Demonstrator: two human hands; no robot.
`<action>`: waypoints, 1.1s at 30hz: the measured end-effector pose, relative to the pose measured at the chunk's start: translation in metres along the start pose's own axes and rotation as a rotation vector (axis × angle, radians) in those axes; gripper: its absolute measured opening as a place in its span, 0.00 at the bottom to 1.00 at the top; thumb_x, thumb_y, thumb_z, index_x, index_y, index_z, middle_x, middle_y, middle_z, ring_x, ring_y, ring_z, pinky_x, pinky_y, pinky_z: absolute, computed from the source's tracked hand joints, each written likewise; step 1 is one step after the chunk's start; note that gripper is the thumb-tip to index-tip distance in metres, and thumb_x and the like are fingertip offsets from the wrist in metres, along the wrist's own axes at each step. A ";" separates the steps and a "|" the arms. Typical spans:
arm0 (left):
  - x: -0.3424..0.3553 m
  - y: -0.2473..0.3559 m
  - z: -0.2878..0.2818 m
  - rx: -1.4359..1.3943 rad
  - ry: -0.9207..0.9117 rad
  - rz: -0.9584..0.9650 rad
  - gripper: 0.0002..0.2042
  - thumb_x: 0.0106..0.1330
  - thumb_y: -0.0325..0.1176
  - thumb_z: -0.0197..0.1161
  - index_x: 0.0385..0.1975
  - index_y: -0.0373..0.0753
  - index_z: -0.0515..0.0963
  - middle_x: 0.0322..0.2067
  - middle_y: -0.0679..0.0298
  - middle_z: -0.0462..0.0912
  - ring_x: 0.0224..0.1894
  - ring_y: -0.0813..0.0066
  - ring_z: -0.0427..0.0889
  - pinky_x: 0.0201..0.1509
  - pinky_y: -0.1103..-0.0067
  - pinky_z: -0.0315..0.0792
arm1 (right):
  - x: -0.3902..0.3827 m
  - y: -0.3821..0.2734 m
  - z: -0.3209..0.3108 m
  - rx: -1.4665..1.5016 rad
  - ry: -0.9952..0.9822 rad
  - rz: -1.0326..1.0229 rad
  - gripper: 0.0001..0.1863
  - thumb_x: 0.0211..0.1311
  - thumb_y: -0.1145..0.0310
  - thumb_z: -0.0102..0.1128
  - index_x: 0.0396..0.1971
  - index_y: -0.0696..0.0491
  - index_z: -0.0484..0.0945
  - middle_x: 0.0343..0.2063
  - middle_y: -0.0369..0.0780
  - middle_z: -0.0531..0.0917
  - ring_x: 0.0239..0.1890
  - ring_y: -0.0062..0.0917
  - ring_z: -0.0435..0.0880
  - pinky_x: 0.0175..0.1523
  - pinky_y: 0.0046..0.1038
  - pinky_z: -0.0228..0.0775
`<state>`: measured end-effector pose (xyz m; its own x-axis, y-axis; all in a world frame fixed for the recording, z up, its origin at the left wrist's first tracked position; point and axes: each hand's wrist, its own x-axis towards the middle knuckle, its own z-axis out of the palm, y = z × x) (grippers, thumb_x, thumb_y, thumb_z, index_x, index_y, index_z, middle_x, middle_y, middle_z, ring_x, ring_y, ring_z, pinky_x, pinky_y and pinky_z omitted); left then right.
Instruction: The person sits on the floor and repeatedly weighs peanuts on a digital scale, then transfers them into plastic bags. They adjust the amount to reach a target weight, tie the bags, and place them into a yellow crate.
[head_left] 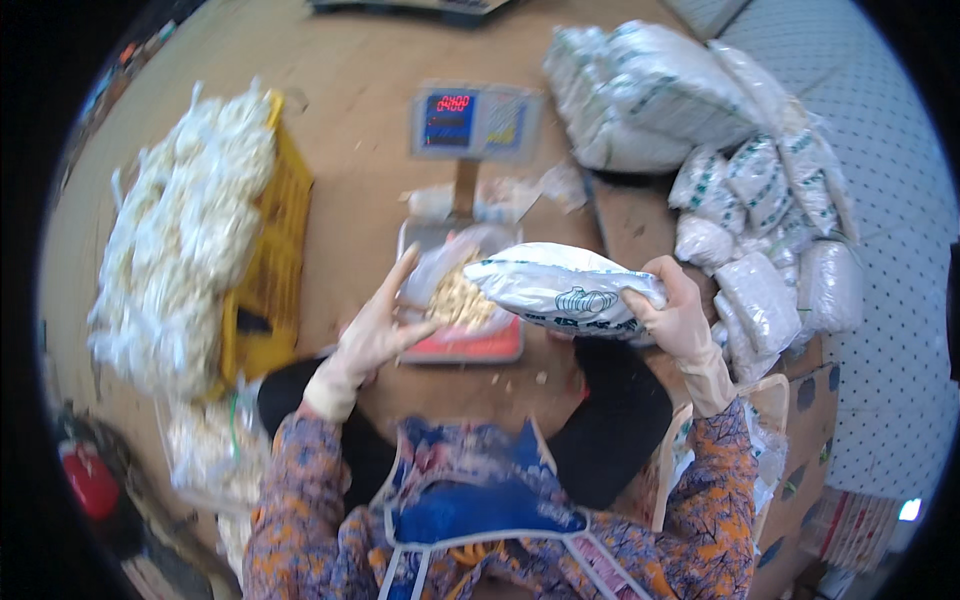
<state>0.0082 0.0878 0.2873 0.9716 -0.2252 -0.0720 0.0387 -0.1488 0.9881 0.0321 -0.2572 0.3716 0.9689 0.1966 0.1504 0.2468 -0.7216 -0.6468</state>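
My right hand (pixel 675 315), in a pale glove, grips the closed end of a white plastic bag (pixel 560 285) with green print and a garlic-bulb drawing. The bag is tilted, and its other end points left over a clear plastic bag (pixel 437 268). Pale peeled garlic cloves (pixel 462 302) lie in the clear bag, which rests on the scale (pixel 510 340). My left hand (pixel 375 325), also gloved, is at the clear bag's left side with thumb and fingers spread apart. Whether its fingertips touch the plastic I cannot tell.
Beyond the bags rises the scale's display (pixel 475 122), lit red. A yellow crate (pixel 265 260) at left bears several filled clear bags (pixel 190 240). At right lie large white sacks (pixel 650 95) and small packed bags (pixel 755 300). A few loose cloves (pixel 541 378) dot the floor.
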 end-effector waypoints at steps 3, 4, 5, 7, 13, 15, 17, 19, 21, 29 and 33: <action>-0.044 0.008 0.001 0.163 -0.112 0.122 0.32 0.55 0.36 0.66 0.60 0.37 0.61 0.41 0.62 0.77 0.34 0.79 0.75 0.36 0.84 0.70 | -0.029 -0.027 0.045 0.150 -0.095 -0.054 0.11 0.48 0.71 0.67 0.29 0.56 0.73 0.23 0.41 0.77 0.27 0.27 0.78 0.33 0.25 0.68; -0.066 0.001 0.002 0.022 -0.060 0.019 0.29 0.56 0.35 0.65 0.58 0.37 0.64 0.40 0.63 0.78 0.34 0.80 0.75 0.36 0.84 0.70 | -0.039 -0.035 0.059 0.195 -0.130 -0.071 0.11 0.48 0.72 0.67 0.29 0.56 0.73 0.23 0.40 0.77 0.27 0.26 0.78 0.33 0.25 0.68; -0.084 -0.005 0.003 -0.112 -0.002 -0.063 0.27 0.57 0.34 0.64 0.57 0.36 0.66 0.38 0.65 0.78 0.33 0.80 0.75 0.35 0.84 0.70 | -0.047 -0.032 0.079 0.265 -0.137 -0.088 0.11 0.48 0.72 0.66 0.30 0.56 0.74 0.24 0.40 0.77 0.28 0.25 0.78 0.34 0.24 0.69; -0.107 -0.034 0.007 -0.309 0.122 -0.151 0.18 0.58 0.30 0.62 0.49 0.36 0.73 0.33 0.64 0.80 0.32 0.78 0.77 0.35 0.82 0.71 | -0.066 -0.027 0.115 0.321 -0.170 -0.011 0.12 0.48 0.70 0.66 0.32 0.56 0.74 0.27 0.41 0.78 0.29 0.27 0.78 0.35 0.25 0.70; -0.123 -0.126 0.011 0.916 -0.179 -0.290 0.08 0.59 0.32 0.50 0.32 0.37 0.76 0.31 0.49 0.80 0.36 0.50 0.78 0.41 0.63 0.72 | -0.142 0.017 0.233 0.061 -0.484 0.127 0.13 0.50 0.64 0.62 0.32 0.55 0.72 0.31 0.47 0.78 0.37 0.41 0.77 0.41 0.36 0.68; -0.131 -0.133 0.018 0.892 -0.080 -0.243 0.08 0.60 0.32 0.49 0.31 0.38 0.76 0.31 0.49 0.79 0.36 0.51 0.79 0.40 0.62 0.72 | -0.152 0.015 0.242 0.012 -0.508 0.147 0.13 0.50 0.64 0.60 0.32 0.55 0.72 0.31 0.47 0.78 0.39 0.42 0.76 0.42 0.38 0.67; -0.135 -0.130 0.020 0.861 -0.013 -0.297 0.07 0.60 0.32 0.50 0.30 0.39 0.75 0.31 0.50 0.79 0.35 0.51 0.79 0.40 0.62 0.71 | -0.150 0.016 0.236 -0.043 -0.500 0.110 0.11 0.50 0.65 0.61 0.30 0.55 0.72 0.31 0.47 0.78 0.39 0.43 0.76 0.42 0.39 0.67; -0.151 -0.131 0.018 0.818 0.070 -0.194 0.06 0.60 0.32 0.51 0.30 0.39 0.75 0.31 0.51 0.79 0.35 0.51 0.78 0.39 0.62 0.71 | -0.156 0.012 0.232 -0.049 -0.470 0.081 0.10 0.50 0.66 0.60 0.27 0.55 0.72 0.30 0.46 0.78 0.38 0.42 0.76 0.42 0.39 0.66; -0.163 -0.118 0.023 0.775 0.133 -0.141 0.05 0.59 0.32 0.53 0.30 0.39 0.75 0.31 0.53 0.78 0.35 0.52 0.78 0.39 0.62 0.71 | -0.170 0.013 0.228 -0.040 -0.398 0.041 0.09 0.50 0.66 0.60 0.26 0.55 0.72 0.29 0.45 0.77 0.37 0.41 0.75 0.42 0.39 0.66; -0.173 -0.081 0.052 1.049 -0.026 -0.320 0.08 0.58 0.31 0.53 0.36 0.38 0.72 0.34 0.56 0.78 0.35 0.54 0.80 0.36 0.64 0.74 | -0.185 0.015 0.230 -0.038 -0.330 -0.175 0.08 0.50 0.66 0.58 0.24 0.55 0.74 0.28 0.44 0.78 0.36 0.40 0.75 0.41 0.39 0.67; -0.168 -0.087 0.081 0.830 -0.082 -0.027 0.14 0.58 0.31 0.53 0.44 0.38 0.69 0.45 0.55 0.74 0.39 0.53 0.79 0.41 0.65 0.74 | -0.180 0.006 0.233 -0.037 -0.325 -0.228 0.08 0.51 0.65 0.58 0.23 0.54 0.74 0.26 0.45 0.78 0.34 0.40 0.76 0.39 0.40 0.67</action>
<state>-0.1767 0.0610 0.2024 0.9514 -0.2765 -0.1354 -0.1545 -0.8092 0.5668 -0.1454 -0.1424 0.1660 0.8342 0.5502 0.0385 0.4612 -0.6576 -0.5957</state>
